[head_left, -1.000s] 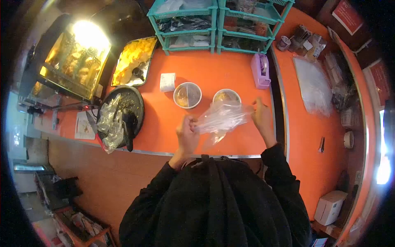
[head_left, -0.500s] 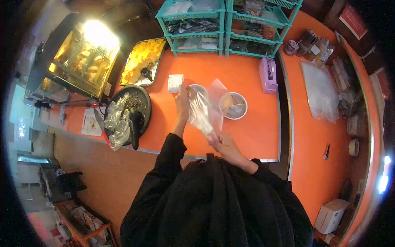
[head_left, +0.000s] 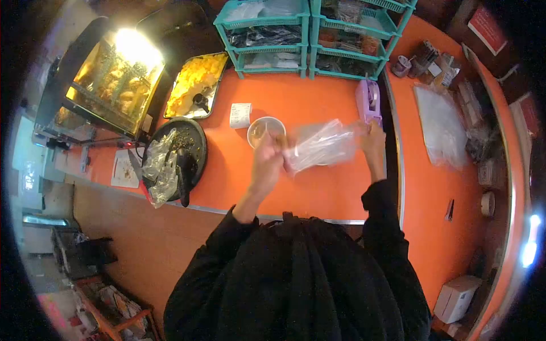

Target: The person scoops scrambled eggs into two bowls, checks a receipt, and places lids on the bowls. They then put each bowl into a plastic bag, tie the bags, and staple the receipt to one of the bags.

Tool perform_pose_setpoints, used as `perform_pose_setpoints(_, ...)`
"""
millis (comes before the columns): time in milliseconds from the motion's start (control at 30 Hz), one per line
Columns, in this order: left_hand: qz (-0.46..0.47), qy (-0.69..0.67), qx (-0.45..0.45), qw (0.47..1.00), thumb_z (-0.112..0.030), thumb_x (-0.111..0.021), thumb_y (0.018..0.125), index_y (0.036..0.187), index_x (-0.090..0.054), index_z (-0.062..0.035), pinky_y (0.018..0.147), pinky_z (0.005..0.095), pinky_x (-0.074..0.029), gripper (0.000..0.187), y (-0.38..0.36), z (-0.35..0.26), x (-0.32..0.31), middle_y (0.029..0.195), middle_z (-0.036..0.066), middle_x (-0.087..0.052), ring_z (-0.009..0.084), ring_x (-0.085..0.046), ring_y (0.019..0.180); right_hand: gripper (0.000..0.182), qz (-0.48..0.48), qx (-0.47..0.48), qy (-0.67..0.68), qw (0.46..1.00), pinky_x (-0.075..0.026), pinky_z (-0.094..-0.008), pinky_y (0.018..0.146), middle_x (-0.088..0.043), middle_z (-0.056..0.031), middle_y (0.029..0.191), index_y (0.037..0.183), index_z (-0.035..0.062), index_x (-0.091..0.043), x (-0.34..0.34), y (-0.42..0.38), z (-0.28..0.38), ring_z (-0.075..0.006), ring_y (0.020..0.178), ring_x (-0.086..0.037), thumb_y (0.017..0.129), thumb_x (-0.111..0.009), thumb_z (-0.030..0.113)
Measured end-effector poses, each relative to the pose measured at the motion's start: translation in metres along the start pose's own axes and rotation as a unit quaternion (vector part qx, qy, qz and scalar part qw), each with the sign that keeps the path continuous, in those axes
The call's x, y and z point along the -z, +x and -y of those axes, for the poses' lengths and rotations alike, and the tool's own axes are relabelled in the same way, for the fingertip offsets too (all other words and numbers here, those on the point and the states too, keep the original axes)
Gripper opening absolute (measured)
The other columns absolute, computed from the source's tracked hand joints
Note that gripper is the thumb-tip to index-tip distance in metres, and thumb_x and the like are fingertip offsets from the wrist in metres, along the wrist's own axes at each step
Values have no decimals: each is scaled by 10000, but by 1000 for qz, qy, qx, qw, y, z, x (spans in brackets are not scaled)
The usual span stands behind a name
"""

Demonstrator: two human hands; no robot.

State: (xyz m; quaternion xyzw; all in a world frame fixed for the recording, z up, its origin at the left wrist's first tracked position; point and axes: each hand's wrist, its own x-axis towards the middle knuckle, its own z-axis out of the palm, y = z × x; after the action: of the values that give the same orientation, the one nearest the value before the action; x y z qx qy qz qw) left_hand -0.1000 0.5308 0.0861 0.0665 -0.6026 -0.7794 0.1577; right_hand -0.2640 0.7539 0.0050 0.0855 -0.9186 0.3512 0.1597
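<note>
A clear plastic bag (head_left: 324,144) is stretched sideways above the orange counter, blurred by motion. My left hand (head_left: 267,159) is closed on its left end. At the opposite end my right hand (head_left: 373,139) has its fingers closed on the bag, just in front of the purple tape dispenser (head_left: 368,102). Behind my left hand stands a round white bowl (head_left: 251,137), partly covered by my fingers. The second bowl seen earlier is hidden behind the bag. A small printed slip (head_left: 240,115) lies beyond the visible bowl.
To the left is a round dark board (head_left: 199,136) with crumpled plastic and a black-handled tool (head_left: 185,173). Behind it are a tray of yellow food (head_left: 196,82) and a lit glass display case (head_left: 122,85). Green shelf racks (head_left: 273,71) stand at the back. A stack of clear bags (head_left: 443,125) lies right.
My right hand has swung up and to the right, toward the tape dispenser. My left hand has lowered slightly to the right. The bag has turned from steep to nearly level, covering the second bowl.
</note>
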Motion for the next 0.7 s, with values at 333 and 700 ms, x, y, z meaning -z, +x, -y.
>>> perform_pose_setpoints(333, 86, 210, 33, 973, -148, -621, 675, 1099, -356, -50, 656, 297, -391, 509, -25, 1, 27, 945, 114, -461, 188, -476, 801, 187, 2, 61, -71, 996, -403, -427, 536, -530, -199, 648, 689, 20, -488, 52, 64, 1, -364, 645, -547, 668, -601, 168)
perform_pose_setpoints(700, -73, 534, -127, 833, -186, -634, 678, 1044, -445, -79, 612, 383, -429, 426, 23, 13, 10, 870, 146, -501, 293, -527, 794, 162, 96, 206, -178, 957, -450, -401, 578, -558, -149, 706, 778, 75, -525, 21, -20, 67, -296, 712, -578, 648, -607, 125)
